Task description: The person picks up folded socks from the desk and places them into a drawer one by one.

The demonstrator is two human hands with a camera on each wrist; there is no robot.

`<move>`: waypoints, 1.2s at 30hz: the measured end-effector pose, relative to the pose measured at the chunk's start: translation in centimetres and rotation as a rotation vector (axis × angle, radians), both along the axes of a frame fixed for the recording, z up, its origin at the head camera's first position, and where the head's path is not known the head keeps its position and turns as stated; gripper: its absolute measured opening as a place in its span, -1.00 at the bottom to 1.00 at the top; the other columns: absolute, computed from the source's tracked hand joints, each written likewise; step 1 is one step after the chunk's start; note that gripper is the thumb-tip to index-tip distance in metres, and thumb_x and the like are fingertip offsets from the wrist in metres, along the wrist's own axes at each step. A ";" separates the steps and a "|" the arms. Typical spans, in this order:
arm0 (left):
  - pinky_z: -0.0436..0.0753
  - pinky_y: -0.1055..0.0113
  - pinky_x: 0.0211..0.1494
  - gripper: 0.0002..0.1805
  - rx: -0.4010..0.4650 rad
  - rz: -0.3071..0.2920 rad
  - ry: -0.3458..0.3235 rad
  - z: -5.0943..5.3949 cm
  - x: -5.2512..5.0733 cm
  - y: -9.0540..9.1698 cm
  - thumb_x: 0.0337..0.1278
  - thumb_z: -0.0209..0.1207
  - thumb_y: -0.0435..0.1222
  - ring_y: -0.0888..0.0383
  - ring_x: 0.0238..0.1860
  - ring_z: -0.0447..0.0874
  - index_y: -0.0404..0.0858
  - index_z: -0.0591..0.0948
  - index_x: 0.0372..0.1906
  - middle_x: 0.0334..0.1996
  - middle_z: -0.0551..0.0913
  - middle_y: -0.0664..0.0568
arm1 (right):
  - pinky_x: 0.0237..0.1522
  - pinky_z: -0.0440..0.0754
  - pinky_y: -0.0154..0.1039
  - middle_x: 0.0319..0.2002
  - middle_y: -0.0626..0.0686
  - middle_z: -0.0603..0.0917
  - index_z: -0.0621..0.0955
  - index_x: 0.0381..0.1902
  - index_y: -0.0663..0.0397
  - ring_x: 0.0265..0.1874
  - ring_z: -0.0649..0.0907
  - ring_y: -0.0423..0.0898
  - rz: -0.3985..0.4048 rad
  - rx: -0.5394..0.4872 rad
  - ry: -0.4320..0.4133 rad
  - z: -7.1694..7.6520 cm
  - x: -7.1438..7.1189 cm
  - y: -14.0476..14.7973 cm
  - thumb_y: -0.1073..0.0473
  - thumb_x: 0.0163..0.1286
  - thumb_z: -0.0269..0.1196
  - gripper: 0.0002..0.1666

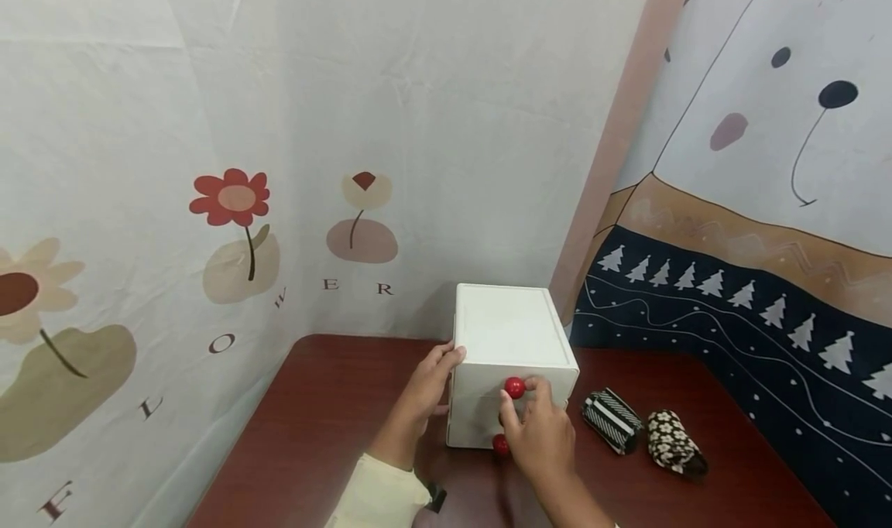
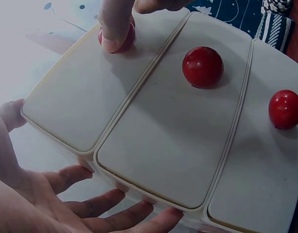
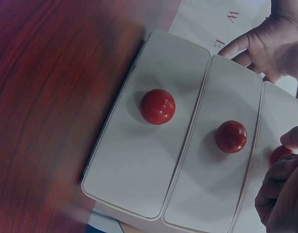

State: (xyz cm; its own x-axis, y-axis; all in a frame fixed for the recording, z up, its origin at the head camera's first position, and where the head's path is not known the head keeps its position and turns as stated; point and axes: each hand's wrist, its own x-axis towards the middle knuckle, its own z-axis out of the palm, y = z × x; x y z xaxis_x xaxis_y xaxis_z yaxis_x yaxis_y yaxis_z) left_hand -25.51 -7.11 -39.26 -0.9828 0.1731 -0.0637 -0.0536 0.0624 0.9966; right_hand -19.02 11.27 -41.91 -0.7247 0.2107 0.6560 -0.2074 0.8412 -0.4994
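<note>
The right hand (image 1: 542,435) pinches the top knob (image 1: 515,388) of the white box (image 1: 512,323) on the table (image 1: 327,404); the left hand (image 1: 425,391), fingers spread, steadies its left side; opening, I'd judge. That wants a gentle nearward pull

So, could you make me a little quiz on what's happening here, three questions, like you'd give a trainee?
1. How many red knobs are on the front of the box?
2. True or false: the left hand is holding a knob.
3. Which knob are the fingers of the right hand on?
A) the bottom one
B) the middle one
C) the top one

Key:
1. Three.
2. False; it touches the left side of the box.
3. C, the top knob.
</note>
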 end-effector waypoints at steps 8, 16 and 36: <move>0.64 -0.52 0.22 -0.13 0.003 0.011 0.007 0.1 0.3 -0.1 0.54 0.08 0.23 -0.38 0.58 0.38 -0.16 0.30 0.71 0.62 0.37 -0.34 | -0.64 0.44 -0.08 -0.74 -0.04 0.59 0.67 -0.19 0.18 -0.72 0.57 -0.03 -0.074 -0.006 -0.052 -0.3 0.6 0.0 -0.04 0.23 0.64 -0.52; 0.61 -0.56 0.23 -0.13 -0.007 0.008 0.007 0.3 0.4 0.0 0.55 0.07 0.26 -0.41 0.62 0.32 -0.15 0.30 0.71 0.65 0.32 -0.35 | -0.47 0.63 0.16 -0.44 0.20 0.84 0.77 -0.45 0.04 -0.46 0.79 0.22 -0.097 -0.007 -0.261 -0.2 0.6 0.4 -0.14 0.23 0.63 -0.60; 0.62 -0.53 0.26 -0.12 0.001 0.011 -0.003 -0.6 -0.4 0.1 0.53 0.09 0.26 -0.39 0.61 0.34 -0.15 0.31 0.70 0.64 0.33 -0.36 | -0.53 0.48 0.03 -0.58 0.10 0.71 0.54 -0.72 -0.06 -0.57 0.62 0.03 -0.055 0.008 -0.390 -0.4 1.3 0.3 -0.07 0.26 0.58 -0.46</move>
